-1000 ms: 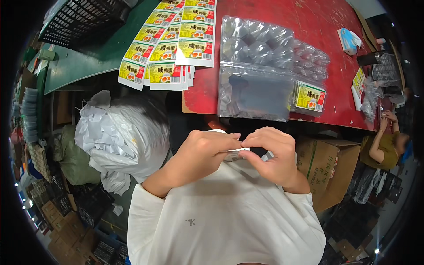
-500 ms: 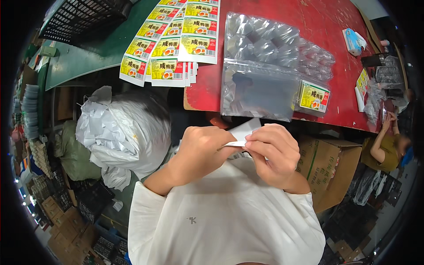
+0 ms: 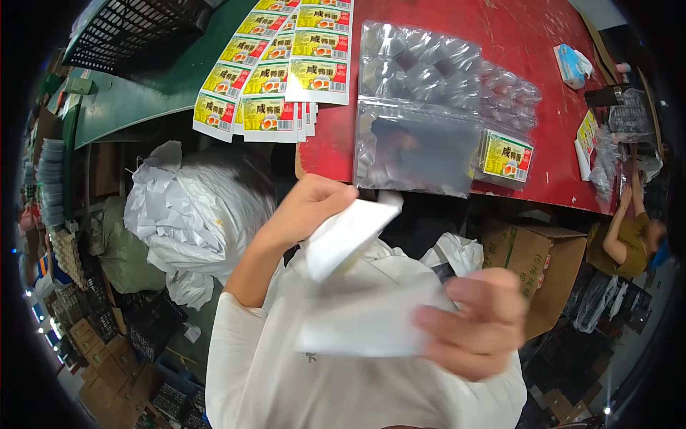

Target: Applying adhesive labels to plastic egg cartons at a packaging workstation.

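Toward ten o'clock, white paper (image 3: 349,236) is pinched by the left hand (image 3: 307,207); toward four, apart, a blurred white sheet (image 3: 368,330) by the right hand (image 3: 480,325). Likely light, easily creased, best edge-held.

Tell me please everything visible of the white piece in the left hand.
The white piece looks like paper: smooth, blank on its upper face, with a faint yellowish tint near the lower edge. It slants from upper right to lower left, its lower end blurred. The left hand grips it at its upper left, before the white shirt. One sheet or several, I cannot tell.
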Demonstrator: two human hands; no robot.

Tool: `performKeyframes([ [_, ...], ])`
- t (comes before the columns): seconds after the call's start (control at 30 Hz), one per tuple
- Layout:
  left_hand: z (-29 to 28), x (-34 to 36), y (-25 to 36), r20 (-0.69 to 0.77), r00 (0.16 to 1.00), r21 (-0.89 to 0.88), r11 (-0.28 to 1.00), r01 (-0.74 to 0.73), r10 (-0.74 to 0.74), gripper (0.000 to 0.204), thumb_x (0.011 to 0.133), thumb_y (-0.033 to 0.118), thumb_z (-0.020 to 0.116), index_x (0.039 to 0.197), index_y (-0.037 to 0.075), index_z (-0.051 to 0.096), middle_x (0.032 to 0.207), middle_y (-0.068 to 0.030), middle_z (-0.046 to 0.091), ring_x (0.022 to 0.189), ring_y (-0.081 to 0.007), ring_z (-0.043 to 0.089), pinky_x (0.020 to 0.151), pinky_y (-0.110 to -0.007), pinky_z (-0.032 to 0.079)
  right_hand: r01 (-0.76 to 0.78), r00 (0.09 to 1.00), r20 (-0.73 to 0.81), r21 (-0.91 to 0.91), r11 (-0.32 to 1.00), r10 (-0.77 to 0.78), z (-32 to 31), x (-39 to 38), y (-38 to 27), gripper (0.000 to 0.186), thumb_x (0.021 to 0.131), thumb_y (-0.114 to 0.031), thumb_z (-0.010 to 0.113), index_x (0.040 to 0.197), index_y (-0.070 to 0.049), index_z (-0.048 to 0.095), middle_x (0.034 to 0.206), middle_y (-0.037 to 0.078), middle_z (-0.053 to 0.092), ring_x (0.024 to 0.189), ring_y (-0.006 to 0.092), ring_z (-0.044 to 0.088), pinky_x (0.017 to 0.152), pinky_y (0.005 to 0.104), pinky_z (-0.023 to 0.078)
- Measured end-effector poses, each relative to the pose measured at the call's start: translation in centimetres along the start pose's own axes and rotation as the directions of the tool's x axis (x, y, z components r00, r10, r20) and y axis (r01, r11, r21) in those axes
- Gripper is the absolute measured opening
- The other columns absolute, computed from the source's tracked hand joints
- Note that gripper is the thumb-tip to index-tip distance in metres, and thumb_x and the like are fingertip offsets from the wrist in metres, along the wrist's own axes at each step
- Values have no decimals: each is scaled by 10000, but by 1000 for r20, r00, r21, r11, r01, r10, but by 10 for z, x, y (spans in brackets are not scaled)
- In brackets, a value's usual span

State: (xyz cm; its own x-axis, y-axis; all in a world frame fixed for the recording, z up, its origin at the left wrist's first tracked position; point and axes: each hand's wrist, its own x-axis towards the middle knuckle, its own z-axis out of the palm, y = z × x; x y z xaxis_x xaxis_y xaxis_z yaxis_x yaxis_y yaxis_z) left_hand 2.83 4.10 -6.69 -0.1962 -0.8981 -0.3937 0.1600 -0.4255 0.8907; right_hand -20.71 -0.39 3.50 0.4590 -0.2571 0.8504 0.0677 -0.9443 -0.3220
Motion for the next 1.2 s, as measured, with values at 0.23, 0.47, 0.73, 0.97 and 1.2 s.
performKeyframes([
  [0.23, 2, -21, 21, -356, 887, 395, 907, -142, 294, 196, 714, 64, 748, 708, 24, 556, 612, 7, 496, 572, -24, 406, 500, -223, 315, -759, 549, -182, 300, 578, 816, -9, -14, 67, 76, 862, 88, 623, 908, 32, 600, 837, 56, 627, 748, 88, 567, 645, 221, 454],
  [0.47, 3, -1, 28, -232, 866, 487, 823, -291, 443, 120, 799, 48, 716, 885, -10, 655, 684, -82, 681, 639, -151, 670, 561, -250, 456, -839, 423, -119, 323, 438, 898, 2, -40, 95, 97, 860, 60, 680, 924, 31, 613, 828, 25, 636, 726, 46, 574, 638, 181, 454],
  [0.73, 13, 24, 28, -272, 884, 486, 847, -215, 381, 242, 788, 210, 765, 780, 8, 632, 571, -66, 623, 480, -159, 561, 512, -282, 406, -862, 437, -115, 230, 451, 892, 0, -37, 99, 79, 851, 65, 682, 901, 38, 626, 810, 22, 639, 720, 49, 569, 641, 189, 457],
  [0.97, 13, 26, 26, -278, 890, 455, 866, -210, 362, 279, 766, 259, 774, 774, 26, 621, 554, -62, 593, 490, -171, 559, 537, -299, 405, -863, 455, -93, 202, 464, 886, 0, -36, 103, 68, 850, 60, 684, 892, 41, 634, 795, 29, 646, 709, 51, 564, 635, 192, 453],
  [1.2, 20, 26, 29, -274, 863, 647, 745, -160, 424, 228, 748, 190, 786, 811, 50, 618, 610, -76, 605, 532, -227, 602, 565, -332, 440, -873, 458, -103, 138, 469, 883, 1, -35, 100, 59, 854, 48, 686, 886, 36, 638, 799, 27, 650, 697, 50, 563, 629, 191, 453],
])
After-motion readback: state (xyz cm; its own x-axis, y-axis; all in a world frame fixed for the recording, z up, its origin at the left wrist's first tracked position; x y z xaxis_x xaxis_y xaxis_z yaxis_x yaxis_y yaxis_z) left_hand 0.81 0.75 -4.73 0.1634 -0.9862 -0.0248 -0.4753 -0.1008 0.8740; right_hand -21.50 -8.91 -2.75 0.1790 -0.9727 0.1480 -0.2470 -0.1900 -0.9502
